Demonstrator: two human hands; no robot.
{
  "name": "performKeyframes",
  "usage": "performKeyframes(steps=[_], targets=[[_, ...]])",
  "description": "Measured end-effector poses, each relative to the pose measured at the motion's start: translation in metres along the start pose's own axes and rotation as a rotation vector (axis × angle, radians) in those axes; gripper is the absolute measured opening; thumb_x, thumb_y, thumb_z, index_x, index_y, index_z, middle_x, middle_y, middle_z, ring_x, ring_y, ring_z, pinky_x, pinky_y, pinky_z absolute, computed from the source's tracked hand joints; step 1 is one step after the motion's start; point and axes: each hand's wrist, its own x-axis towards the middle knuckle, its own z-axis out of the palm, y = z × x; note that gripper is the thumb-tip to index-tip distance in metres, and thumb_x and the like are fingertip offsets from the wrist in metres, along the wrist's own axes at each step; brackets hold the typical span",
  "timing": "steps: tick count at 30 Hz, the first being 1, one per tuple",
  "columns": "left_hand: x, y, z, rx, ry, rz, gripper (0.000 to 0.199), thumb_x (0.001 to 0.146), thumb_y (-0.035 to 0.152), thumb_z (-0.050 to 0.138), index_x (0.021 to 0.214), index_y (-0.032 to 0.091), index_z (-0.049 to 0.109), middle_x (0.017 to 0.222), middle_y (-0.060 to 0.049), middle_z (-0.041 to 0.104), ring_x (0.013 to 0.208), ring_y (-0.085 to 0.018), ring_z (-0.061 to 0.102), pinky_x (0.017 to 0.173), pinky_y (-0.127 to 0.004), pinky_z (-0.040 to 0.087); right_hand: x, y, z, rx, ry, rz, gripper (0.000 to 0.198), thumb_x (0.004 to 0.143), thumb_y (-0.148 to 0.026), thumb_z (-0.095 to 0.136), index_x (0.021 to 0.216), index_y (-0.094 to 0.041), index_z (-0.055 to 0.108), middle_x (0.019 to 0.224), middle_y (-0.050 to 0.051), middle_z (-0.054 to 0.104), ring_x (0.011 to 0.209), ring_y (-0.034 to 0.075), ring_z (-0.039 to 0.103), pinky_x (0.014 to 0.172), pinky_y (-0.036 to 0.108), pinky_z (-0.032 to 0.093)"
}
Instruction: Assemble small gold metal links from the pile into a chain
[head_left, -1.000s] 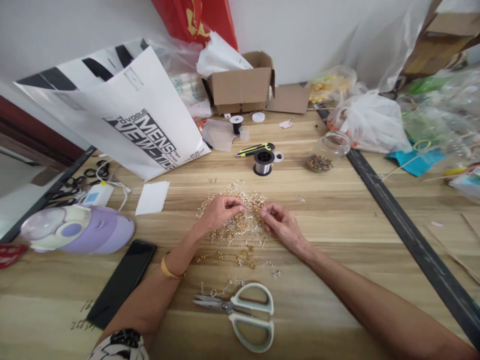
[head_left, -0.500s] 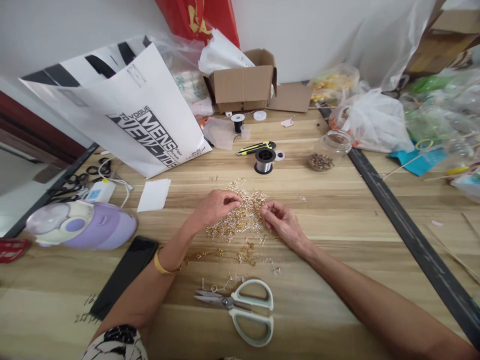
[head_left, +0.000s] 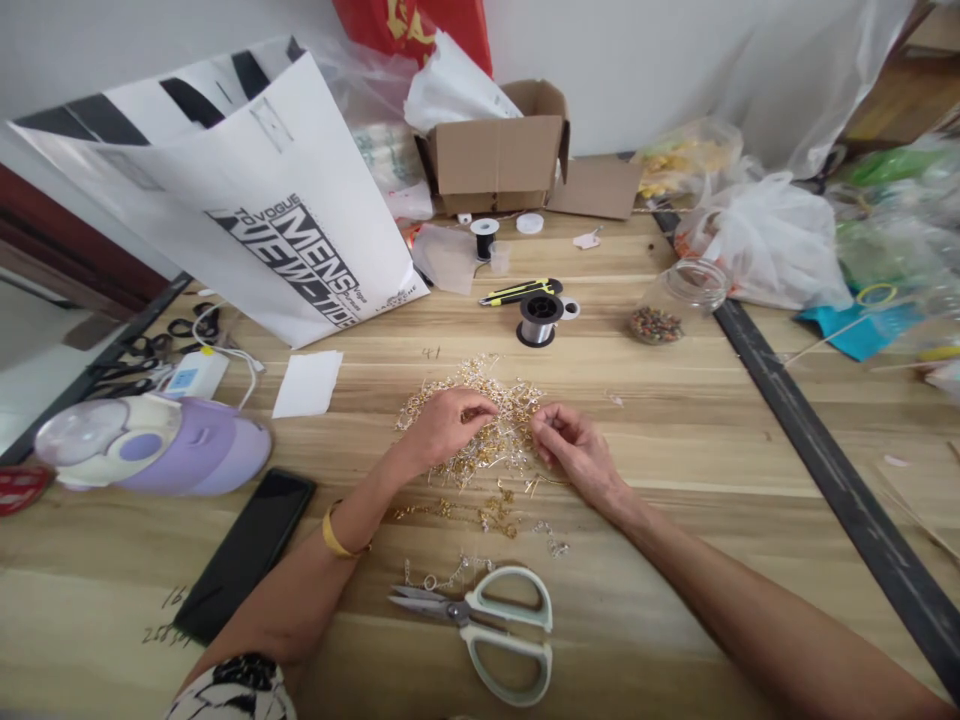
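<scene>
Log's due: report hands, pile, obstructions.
Left hand over pile, right hand at its right edge; both curled, grip unclear. Pile gold and silver, spread loose. Scissors on near side, clear of both hands.

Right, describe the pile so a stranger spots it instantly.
From the white bag at back left, come nearer and right to the left hand. The pile spreads under it and across towards the right hand; unlike the sparse chains nearer the scissors, it is dense, mixing gold and silver bits.

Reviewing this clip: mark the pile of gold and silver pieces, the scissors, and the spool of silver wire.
Pile of gold and silver pieces (head_left: 491, 440): head view, near its middle.
Scissors (head_left: 456, 610): head view, on the pivot.
Spool of silver wire (head_left: 536, 332): head view, on the wound wire.
</scene>
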Motion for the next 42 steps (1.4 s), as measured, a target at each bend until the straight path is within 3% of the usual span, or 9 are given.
performKeyframes(steps=[8, 17, 23, 29, 34, 38, 42], targets=[[0.004, -0.007, 0.003, 0.019, 0.030, 0.026, 0.010, 0.080, 0.017, 0.062, 0.083, 0.018, 0.071, 0.086, -0.004, 0.072, 0.081, -0.016, 0.063, 0.078, -0.029, 0.048, -0.001, -0.004, 0.001, -0.036, 0.010, -0.006, 0.029, 0.081, -0.045, 0.061, 0.077, -0.018, 0.052, 0.050, -0.006, 0.045, 0.041, 0.007, 0.037, 0.040, 0.021, 0.030], [0.006, -0.013, -0.022, -0.119, 0.084, -0.158, 0.023, 0.086, 0.021, 0.051, 0.098, 0.015, 0.069, 0.089, -0.005, 0.073, 0.077, -0.014, 0.066, 0.071, -0.026, 0.050, -0.002, -0.005, 0.000, -0.038, 0.004, -0.008, 0.028, 0.081, -0.044, 0.061, 0.076, -0.018, 0.052, 0.051, -0.005, 0.045, 0.041, 0.008, 0.039, 0.040, 0.022, 0.031], [0.006, -0.006, -0.027, 0.062, -0.005, -0.123, 0.013, 0.079, 0.019, 0.059, 0.083, 0.017, 0.071, 0.084, -0.003, 0.073, 0.073, -0.014, 0.063, 0.070, -0.026, 0.047, -0.002, -0.004, 0.001, -0.042, -0.003, 0.000, 0.029, 0.080, -0.045, 0.062, 0.078, -0.018, 0.052, 0.050, -0.006, 0.045, 0.041, 0.008, 0.039, 0.039, 0.021, 0.030], [-0.010, 0.000, -0.013, 0.284, -0.098, -0.136, 0.009, 0.079, 0.020, 0.060, 0.074, 0.017, 0.067, 0.074, -0.003, 0.066, 0.069, -0.016, 0.058, 0.066, -0.028, 0.043, -0.002, -0.002, 0.000, -0.044, -0.009, -0.010, 0.029, 0.081, -0.044, 0.061, 0.078, -0.017, 0.053, 0.051, -0.006, 0.044, 0.042, 0.007, 0.037, 0.040, 0.020, 0.029], [-0.020, 0.001, -0.003, 0.457, -0.080, -0.024, 0.013, 0.085, 0.019, 0.052, 0.074, 0.017, 0.060, 0.076, -0.004, 0.062, 0.079, -0.019, 0.056, 0.074, -0.031, 0.041, -0.002, -0.001, 0.001, -0.042, -0.017, -0.021, 0.027, 0.082, -0.042, 0.061, 0.078, -0.016, 0.053, 0.051, -0.006, 0.044, 0.042, 0.007, 0.037, 0.040, 0.020, 0.029], [-0.018, -0.003, 0.000, 0.365, -0.040, -0.032, 0.015, 0.082, 0.014, 0.052, 0.069, 0.017, 0.059, 0.071, -0.002, 0.061, 0.074, -0.017, 0.055, 0.072, -0.028, 0.040, -0.001, -0.002, 0.001, -0.048, -0.015, -0.014, 0.027, 0.082, -0.042, 0.061, 0.078, -0.016, 0.053, 0.050, -0.006, 0.045, 0.041, 0.006, 0.038, 0.039, 0.019, 0.029], [-0.014, -0.010, -0.001, 0.087, -0.020, -0.134, 0.011, 0.078, 0.018, 0.057, 0.069, 0.015, 0.064, 0.069, -0.001, 0.064, 0.064, -0.013, 0.054, 0.064, -0.024, 0.041, -0.001, -0.001, 0.001, -0.057, -0.015, -0.019, 0.027, 0.082, -0.042, 0.061, 0.079, -0.016, 0.054, 0.051, -0.006, 0.046, 0.042, 0.007, 0.039, 0.040, 0.019, 0.030]])
